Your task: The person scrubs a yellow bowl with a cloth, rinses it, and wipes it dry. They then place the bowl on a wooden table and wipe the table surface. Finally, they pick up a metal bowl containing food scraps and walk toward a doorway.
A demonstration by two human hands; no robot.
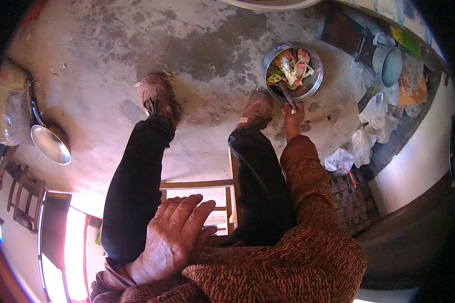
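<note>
My right hand (294,121) reaches down beside my right shoe, at the near rim of a round metal basin (316,83) on the floor. Its fingers are closed around the lower end of a slim, dark purple, stick-like thing (287,96) with a pale tip; its exact kind is unclear. The upper end of that thing leans into the basin. Inside lie food scraps (293,68), whitish, red and yellow-green pieces heaped together. Over my left thigh, my left hand (174,237) shows its back, fingers stretched out and holding nothing.
Crumpled clear plastic bags (374,113) and a grey-green pot (388,65) lie along the right side. A woven basket (351,199) stands at near right. On the left are a metal pan (50,145) and a wooden chair (26,197). A wooden stool frame (197,185) shows between my legs.
</note>
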